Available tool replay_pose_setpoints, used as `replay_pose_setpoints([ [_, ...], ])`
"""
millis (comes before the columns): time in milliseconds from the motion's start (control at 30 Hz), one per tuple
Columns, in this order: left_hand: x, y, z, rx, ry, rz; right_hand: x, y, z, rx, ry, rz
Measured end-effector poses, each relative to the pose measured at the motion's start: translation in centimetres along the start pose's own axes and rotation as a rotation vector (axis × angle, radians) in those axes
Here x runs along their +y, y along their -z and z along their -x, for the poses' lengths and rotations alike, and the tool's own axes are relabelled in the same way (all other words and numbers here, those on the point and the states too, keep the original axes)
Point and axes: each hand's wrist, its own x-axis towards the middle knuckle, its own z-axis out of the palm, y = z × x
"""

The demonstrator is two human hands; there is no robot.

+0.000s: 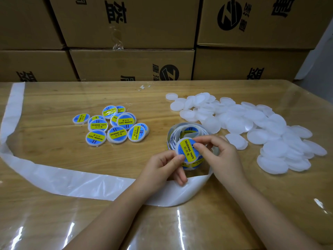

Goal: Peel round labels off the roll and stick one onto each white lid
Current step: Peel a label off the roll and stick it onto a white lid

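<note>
Left hand (163, 166) is pinching a white lid (187, 150) at its lower-left edge, centre-right of frame, over the label roll (187, 130). Right hand (219, 152) is pressing the blue-yellow label (188, 149) down on the lid's upper right, fingertips curled. Labelled lids (111, 123) are lying centre-left; blank lids (252, 123) right.

A wooden bench (54, 105) lies under a clear glossy sheet (304, 100) that throws back white streaks of light near the near edge. Behind the far edge, brown cardboard boxes (131, 64) printed with black characters and round logos stand stacked in rows. Pale wall (322, 44) shows beyond the far right corner.
</note>
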Motion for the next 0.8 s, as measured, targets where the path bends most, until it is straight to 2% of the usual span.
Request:
replay_pose_setpoints([
  [200,0.0,0.0,0.0,-0.008,-0.008,-0.005,-0.2,-0.2,0.2,0.041,0.049,0.114],
  [533,0.4,-0.4,0.2,0.009,-0.035,-0.03,0.2,-0.8,0.5,0.167,0.211,0.515],
  [700,1.0,-0.5,0.3,0.008,-0.046,-0.024,0.2,-1.0,0.5,0.18,0.215,0.548],
  [800,1.2,-0.3,0.3,0.011,-0.036,-0.01,0.1,-0.5,0.3,0.185,0.141,0.454],
])
